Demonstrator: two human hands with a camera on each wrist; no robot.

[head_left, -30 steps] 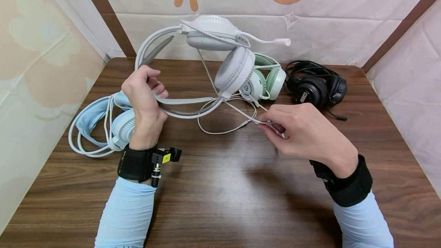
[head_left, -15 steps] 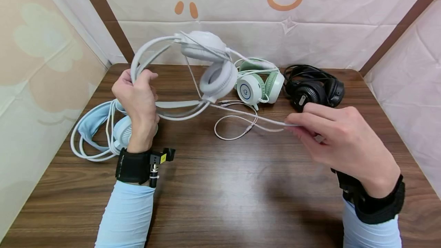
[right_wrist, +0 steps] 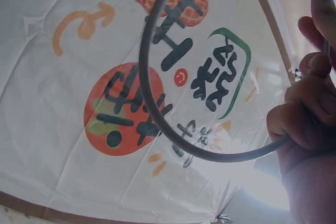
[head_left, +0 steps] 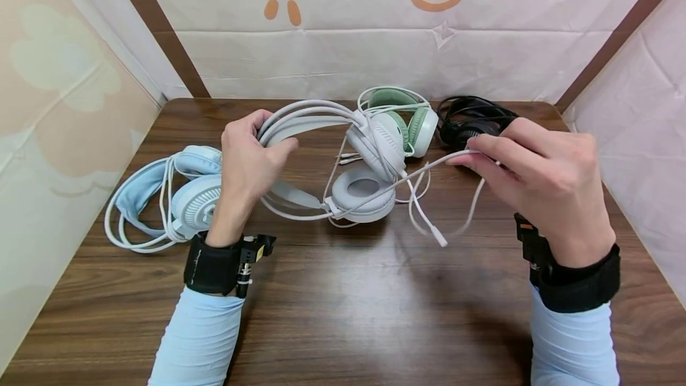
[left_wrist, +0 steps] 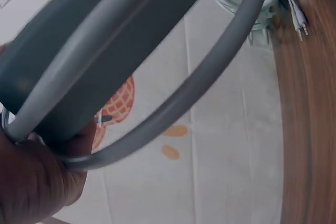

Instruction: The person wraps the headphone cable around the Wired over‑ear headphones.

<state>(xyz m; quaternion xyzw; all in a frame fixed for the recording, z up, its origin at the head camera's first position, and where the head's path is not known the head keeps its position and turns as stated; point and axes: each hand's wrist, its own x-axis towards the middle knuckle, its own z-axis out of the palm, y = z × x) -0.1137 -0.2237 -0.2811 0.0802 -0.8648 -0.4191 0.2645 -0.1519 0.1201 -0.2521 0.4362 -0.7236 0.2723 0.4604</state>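
My left hand point(head_left: 249, 162) grips the headband of a white headset point(head_left: 370, 195), which is tilted with one ear cup above the other and its microphone boom slanting down to the right. In the left wrist view the headband point(left_wrist: 173, 103) curves away from the left fingers. Over to the right, my right hand point(head_left: 541, 183) pinches the headset's white cable point(head_left: 434, 162) between thumb and fingers. A loop of cable point(right_wrist: 152, 93) hangs from the curled right fingers in the right wrist view. More cable trails behind the ear cups.
A light blue headset point(head_left: 182, 201) with coiled cable lies on the wooden table point(head_left: 343, 326) at left. Behind the white headset stands a green and white headset point(head_left: 423, 127). A black headset point(head_left: 466, 127) at back right is partly hidden by the right hand. Fabric walls enclose the table.
The white headset has come down and turned, its ear cups now lower and farther right. My right hand moved right, drawing the cable out, then slightly up.
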